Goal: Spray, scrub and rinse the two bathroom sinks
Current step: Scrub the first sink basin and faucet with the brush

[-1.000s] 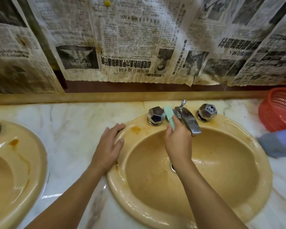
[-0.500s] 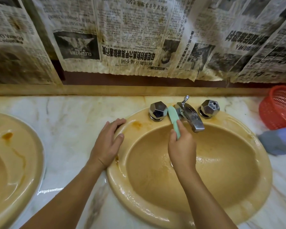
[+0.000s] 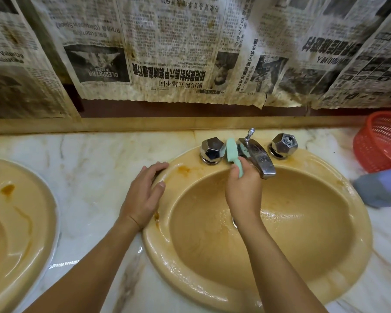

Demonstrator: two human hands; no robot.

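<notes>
While my left hand is resting flat on the sink rim, my right hand is gripping the green brush against the faucet.

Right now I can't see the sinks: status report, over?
Left hand flat on right sink's rim. Right hand gripping green brush, head against faucet. Nothing in the way.

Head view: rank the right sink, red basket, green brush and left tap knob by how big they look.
1. Right sink
2. Red basket, partly cut off by the frame
3. Green brush and left tap knob: alike, and the right hand hides part of the brush
</notes>
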